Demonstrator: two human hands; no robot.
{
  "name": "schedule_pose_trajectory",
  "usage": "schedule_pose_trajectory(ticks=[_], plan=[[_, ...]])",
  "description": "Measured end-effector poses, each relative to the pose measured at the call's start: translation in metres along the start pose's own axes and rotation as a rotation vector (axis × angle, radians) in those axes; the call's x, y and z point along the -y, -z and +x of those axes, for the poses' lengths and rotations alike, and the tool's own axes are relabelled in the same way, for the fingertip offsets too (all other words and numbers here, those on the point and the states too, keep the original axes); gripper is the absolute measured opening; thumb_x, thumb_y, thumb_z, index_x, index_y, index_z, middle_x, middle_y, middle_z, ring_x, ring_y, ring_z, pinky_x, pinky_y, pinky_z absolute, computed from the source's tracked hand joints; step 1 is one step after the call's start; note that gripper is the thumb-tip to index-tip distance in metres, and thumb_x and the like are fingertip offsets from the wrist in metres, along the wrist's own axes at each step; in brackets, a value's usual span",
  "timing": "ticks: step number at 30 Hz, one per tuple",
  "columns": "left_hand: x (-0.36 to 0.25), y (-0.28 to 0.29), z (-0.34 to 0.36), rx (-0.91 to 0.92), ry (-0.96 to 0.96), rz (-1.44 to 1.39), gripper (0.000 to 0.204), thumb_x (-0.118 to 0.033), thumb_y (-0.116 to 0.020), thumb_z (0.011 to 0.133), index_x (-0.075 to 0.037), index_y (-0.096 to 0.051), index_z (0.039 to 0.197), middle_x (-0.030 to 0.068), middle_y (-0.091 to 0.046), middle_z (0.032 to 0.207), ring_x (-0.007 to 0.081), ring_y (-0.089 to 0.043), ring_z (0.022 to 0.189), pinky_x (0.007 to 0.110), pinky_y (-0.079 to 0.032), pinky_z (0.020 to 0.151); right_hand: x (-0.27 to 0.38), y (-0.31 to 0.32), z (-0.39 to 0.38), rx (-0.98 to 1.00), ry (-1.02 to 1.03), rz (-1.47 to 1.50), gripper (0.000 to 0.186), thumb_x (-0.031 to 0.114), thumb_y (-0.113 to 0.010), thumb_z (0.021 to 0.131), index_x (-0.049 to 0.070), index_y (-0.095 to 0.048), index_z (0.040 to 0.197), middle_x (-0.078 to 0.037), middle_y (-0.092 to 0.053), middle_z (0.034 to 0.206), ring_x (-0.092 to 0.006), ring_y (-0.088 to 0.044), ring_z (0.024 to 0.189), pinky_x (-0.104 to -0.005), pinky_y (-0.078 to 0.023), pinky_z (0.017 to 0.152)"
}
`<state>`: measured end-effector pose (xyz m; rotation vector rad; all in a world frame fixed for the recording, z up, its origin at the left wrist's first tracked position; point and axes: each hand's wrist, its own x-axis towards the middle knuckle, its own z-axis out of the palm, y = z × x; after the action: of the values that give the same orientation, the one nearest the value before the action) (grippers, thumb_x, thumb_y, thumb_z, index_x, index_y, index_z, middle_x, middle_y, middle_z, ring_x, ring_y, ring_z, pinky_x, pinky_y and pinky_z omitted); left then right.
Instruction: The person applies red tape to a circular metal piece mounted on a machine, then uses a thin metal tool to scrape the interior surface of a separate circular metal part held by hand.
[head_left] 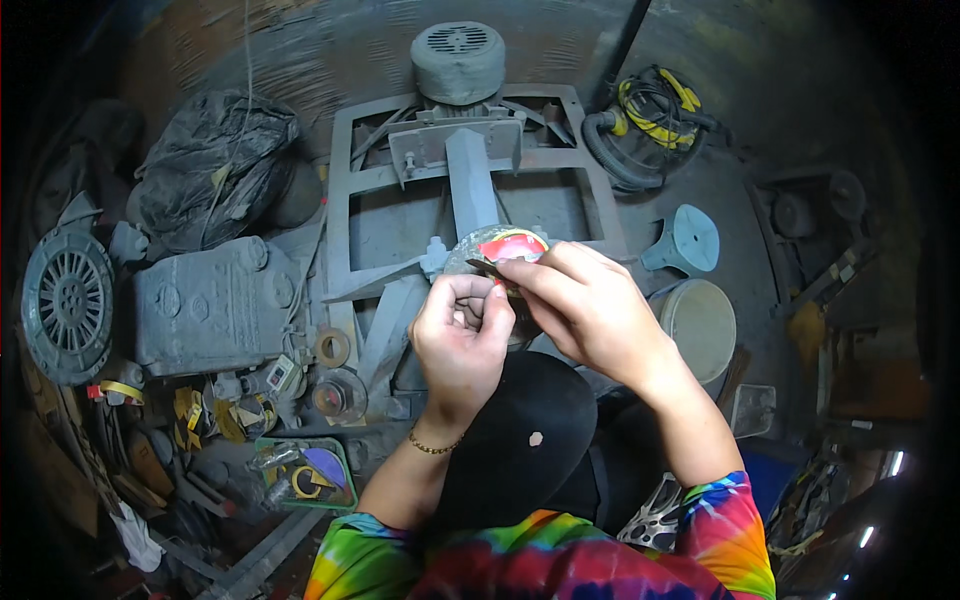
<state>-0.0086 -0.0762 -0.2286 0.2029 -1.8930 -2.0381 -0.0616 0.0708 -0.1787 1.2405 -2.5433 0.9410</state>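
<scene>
My left hand (462, 340) is closed in a pinch, thumb against curled fingers. A tiny red spot shows at its thumb tip, and what it grips, if anything, cannot be made out. My right hand (595, 310) pinches a thin, dark, blade-like strip (484, 267) that points left, just above the left fingertips. Directly behind both hands sits a round grey wheel-like piece (465, 245), mounted at the near end of a metal beam (470, 180). A red and white disc with a yellow rim (518, 244) lies against it, partly covered by my right fingers.
A metal frame carries a dusty motor (458, 62). To the right stand a light blue stool (690, 240), a white bucket (702, 325) and a yellow-black vacuum cleaner (655, 115). On the left are a grey machine housing (210, 305), a tape roll (332, 347) and a green-rimmed tray (350, 478).
</scene>
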Motion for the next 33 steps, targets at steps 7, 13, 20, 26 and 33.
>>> schedule_pose_trajectory(ticks=[7,13,20,26,33], plan=[[0.005,0.006,-0.001,-0.023,-0.009,-0.046,0.006,0.007,-0.062,0.090,0.005,-0.057,0.092,0.0005,-0.060,0.077,0.0006,-0.053,0.064,0.018,-0.043,0.054,-0.004,0.006,-0.013,0.050,-0.004,-0.074,0.038,0.005,-0.068,0.077,0.007,-0.063,0.115,-0.011,-0.060,0.094,-0.0309,-0.062,0.084,-0.0407,-0.052,0.074],[-0.011,0.014,-0.008,-0.034,-0.012,-0.246,0.005,0.007,-0.058,0.091,0.002,-0.057,0.092,-0.0017,-0.055,0.082,-0.0002,-0.045,0.068,0.016,-0.038,0.062,0.015,0.008,-0.016,-0.308,-0.046,0.124,0.045,-0.003,-0.067,0.075,0.008,-0.067,0.118,-0.007,-0.058,0.075,-0.0236,-0.058,0.066,-0.0328,-0.049,0.061],[-0.033,0.012,-0.010,0.292,-0.313,0.049,0.011,0.004,-0.070,0.080,0.000,-0.067,0.090,0.0055,-0.062,0.084,0.0056,-0.052,0.065,0.019,-0.040,0.056,0.030,0.021,-0.043,-0.227,-0.155,0.411,0.023,0.000,-0.070,0.080,0.001,-0.071,0.104,-0.011,-0.066,0.085,-0.0213,-0.063,0.073,-0.0299,-0.050,0.064],[-0.035,0.008,-0.005,0.368,-0.392,0.215,0.015,0.002,-0.071,0.079,0.002,-0.070,0.094,0.0064,-0.064,0.081,0.0082,-0.053,0.063,0.021,-0.040,0.056,0.024,0.030,-0.063,-0.312,-0.195,0.271,0.014,0.003,-0.074,0.078,0.002,-0.069,0.091,-0.010,-0.067,0.083,-0.0232,-0.065,0.075,-0.0312,-0.052,0.066],[0.023,0.054,0.021,-0.115,0.037,0.150,0.014,-0.015,-0.063,0.096,-0.003,-0.069,0.095,-0.0041,-0.056,0.073,0.0030,-0.046,0.062,0.019,-0.035,0.054,-0.100,0.088,-0.228,-0.689,-0.926,-0.275,0.016,0.015,-0.072,0.084,-0.001,-0.069,0.084,-0.010,-0.064,0.077,-0.0178,-0.057,0.065,-0.0317,-0.046,0.061]])
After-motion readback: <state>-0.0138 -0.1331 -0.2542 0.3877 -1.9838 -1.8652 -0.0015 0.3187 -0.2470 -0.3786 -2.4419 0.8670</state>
